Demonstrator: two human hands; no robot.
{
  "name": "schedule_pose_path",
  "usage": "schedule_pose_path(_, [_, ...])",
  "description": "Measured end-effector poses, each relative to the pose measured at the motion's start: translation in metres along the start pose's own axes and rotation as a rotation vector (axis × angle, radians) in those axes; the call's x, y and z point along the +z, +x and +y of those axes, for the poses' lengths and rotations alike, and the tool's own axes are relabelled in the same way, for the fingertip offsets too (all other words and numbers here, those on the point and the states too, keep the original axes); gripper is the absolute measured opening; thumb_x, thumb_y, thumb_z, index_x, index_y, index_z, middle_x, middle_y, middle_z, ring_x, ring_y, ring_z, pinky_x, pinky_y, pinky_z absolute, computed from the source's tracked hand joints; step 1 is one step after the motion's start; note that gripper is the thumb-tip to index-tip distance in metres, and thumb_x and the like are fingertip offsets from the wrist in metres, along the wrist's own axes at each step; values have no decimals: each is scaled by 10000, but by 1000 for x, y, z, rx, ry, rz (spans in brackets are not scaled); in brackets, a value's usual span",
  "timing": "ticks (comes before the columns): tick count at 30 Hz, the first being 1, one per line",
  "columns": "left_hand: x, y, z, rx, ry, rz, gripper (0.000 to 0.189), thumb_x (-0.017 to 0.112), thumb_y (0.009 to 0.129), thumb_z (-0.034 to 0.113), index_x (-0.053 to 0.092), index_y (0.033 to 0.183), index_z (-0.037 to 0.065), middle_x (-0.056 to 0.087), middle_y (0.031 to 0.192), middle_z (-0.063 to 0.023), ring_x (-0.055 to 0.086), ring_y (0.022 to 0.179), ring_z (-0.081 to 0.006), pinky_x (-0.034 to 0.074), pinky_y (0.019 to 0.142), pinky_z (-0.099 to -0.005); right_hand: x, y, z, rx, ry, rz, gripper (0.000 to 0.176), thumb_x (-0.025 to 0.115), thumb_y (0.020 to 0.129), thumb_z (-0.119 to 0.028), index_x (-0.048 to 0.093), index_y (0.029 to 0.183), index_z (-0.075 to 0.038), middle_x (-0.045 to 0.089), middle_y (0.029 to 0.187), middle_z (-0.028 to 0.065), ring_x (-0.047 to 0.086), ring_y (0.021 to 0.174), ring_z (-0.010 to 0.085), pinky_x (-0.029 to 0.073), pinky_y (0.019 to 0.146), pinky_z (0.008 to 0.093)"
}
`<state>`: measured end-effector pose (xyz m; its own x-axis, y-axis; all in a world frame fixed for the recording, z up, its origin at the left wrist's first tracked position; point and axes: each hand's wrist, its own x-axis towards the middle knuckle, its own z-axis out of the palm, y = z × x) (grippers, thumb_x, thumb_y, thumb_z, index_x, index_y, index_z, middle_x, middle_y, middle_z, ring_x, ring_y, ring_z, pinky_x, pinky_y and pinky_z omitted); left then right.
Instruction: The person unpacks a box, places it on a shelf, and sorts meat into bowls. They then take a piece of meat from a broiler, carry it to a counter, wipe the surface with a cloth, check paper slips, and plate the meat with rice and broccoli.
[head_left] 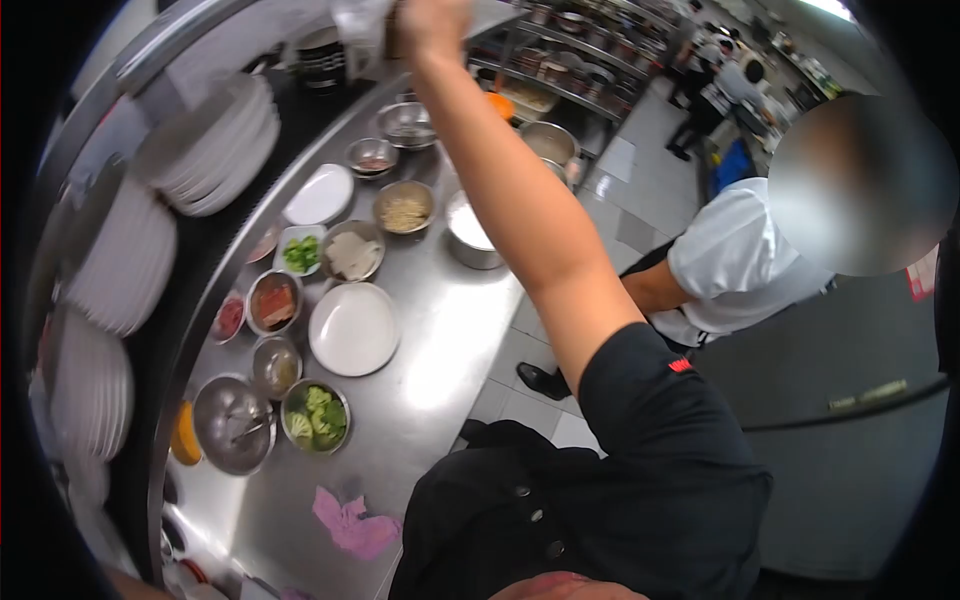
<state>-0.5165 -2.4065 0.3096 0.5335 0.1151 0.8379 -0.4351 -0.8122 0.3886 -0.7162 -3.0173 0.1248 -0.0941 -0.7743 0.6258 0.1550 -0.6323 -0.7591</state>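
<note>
My right arm stretches up across the view, and my right hand (436,28) is at the top edge. It is blurred and partly cut off, so its fingers and anything in them cannot be made out. Right beside it are a clear plastic bag (362,28) and a black patterned container (321,60) on the upper shelf. Below the forearm stand metal bowls, including a bowl of pale shreds (404,208) and a white-filled pot (470,225). My left hand is not in view; a skin-coloured patch shows at the bottom left edge.
Stacked white plates (215,150) line the shelf at left. On the steel counter (440,365) are a round plate (354,330), a bowl of broccoli (316,416), a mixing bowl (234,424) and a pink cloth (355,522). A person in white (735,240) stands close at right.
</note>
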Motion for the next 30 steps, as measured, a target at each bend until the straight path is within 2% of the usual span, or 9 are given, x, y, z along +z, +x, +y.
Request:
schedule_pose_path(1, [-3, 2, -1, -3, 20, 10, 952, 489, 920, 756, 514, 1330, -103, 622, 1230, -327, 612, 1131, -439, 469, 988, -477, -6, -7, 1, 6, 54, -19, 460, 639, 962, -515, 713, 903, -65, 741, 874, 134, 681, 865, 261, 497, 797, 367])
schedule_pose_path(2, [-8, 7, -4, -3, 42, 18, 949, 487, 924, 752, 515, 1323, -109, 624, 1222, -332, 617, 1121, -445, 475, 981, -481, 6, -15, 13, 46, 265, 47, 194, 705, 898, -225, 628, 852, -53, 685, 781, 68, 628, 591, 154, 492, 499, 313])
schedule_pose_path(3, [-14, 9, -6, -17, 73, 22, 947, 486, 928, 748, 515, 1316, -115, 627, 1213, -336, 621, 1111, -451, 480, 974, -485, -15, -41, -24, 345, 508, -176, 185, 659, 924, -223, 622, 889, -45, 692, 788, 86, 636, 588, 161, 493, 504, 310])
schedule_pose_path(7, [-16, 22, -8, -109, 166, 19, 938, 480, 943, 733, 519, 1287, -139, 637, 1177, -355, 640, 1071, -476, 502, 947, -502, -14, -98, -59, 668, 662, -607, 275, 649, 933, -236, 623, 1078, -4, 724, 911, 163, 632, 575, 199, 512, 543, 321])
schedule_pose_path(11, [28, 97, -103, 17, -195, 51, 1127, 548, 811, 845, 459, 1497, -44, 482, 1524, -229, 429, 1440, -311, 296, 1192, -400, 2, -105, -73, 738, 814, -659, 456, 608, 977, -285, 498, 1298, 21, 725, 1018, 222, 669, 649, 236, 551, 601, 381])
schedule_pose_path(13, [38, 114, -113, -9, -133, 103, 1178, 532, 785, 877, 436, 1507, -49, 406, 1577, -246, 361, 1485, -347, 270, 1211, -430, 16, -97, -74, 739, 819, -607, 484, 602, 990, -325, 465, 1345, -26, 706, 1026, 203, 672, 678, 250, 559, 624, 407])
schedule_pose_path(21, [27, 76, -73, -68, -164, 112, 1238, 468, 742, 933, 421, 1526, -23, 355, 1612, -234, 273, 1524, -385, 180, 1246, -444, 26, -88, -63, 801, 1021, -557, 155, 673, 979, -223, 603, 975, -85, 598, 788, 33, 461, 605, 137, 394, 604, 314])
schedule_pose_path(23, [28, 80, -74, -56, -109, 105, 1224, 549, 755, 882, 428, 1494, -87, 420, 1534, -320, 382, 1464, -396, 273, 1210, -441, 22, -91, -66, 798, 1060, -566, 116, 657, 989, -182, 610, 965, -79, 599, 774, 27, 454, 601, 124, 382, 591, 314])
schedule_pose_path(30, [37, 94, -95, -90, -67, 92, 1223, 542, 730, 905, 462, 1487, -52, 452, 1513, -316, 402, 1450, -409, 295, 1199, -454, 18, -80, -66, 840, 1090, -509, 83, 602, 1011, -136, 594, 968, -65, 539, 741, 16, 449, 591, 129, 372, 580, 301])
